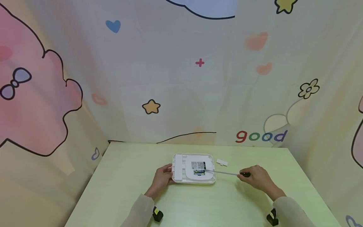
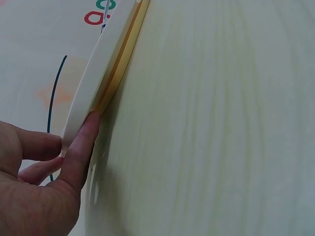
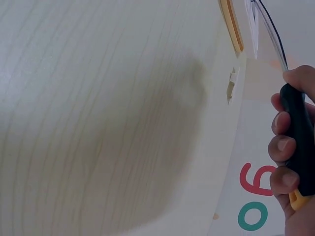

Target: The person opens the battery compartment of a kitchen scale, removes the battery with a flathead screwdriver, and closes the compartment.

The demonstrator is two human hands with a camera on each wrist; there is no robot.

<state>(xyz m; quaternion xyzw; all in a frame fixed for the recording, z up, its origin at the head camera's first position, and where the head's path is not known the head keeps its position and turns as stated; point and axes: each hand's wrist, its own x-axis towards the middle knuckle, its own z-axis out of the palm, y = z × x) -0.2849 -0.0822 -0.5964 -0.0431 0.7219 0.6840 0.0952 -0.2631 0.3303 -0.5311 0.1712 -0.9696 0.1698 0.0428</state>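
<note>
The left hand [image 1: 163, 177] pinches the left edge of a white device [image 1: 178, 167]; the right hand's [image 1: 259, 179] fingers grasp a screwdriver [image 3: 298, 118], tip at the batteries [image 1: 199, 172]. A cover [image 1: 222, 162] lies right.

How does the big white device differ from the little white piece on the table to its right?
Size: the white device is far larger than the small white piece.
Handling: the left hand holds the device's edge and the screwdriver reaches over it; neither hand touches the small piece.
Surface: the device shows a printed label; no label is visible on the small piece.
Shared: both are white.
</note>
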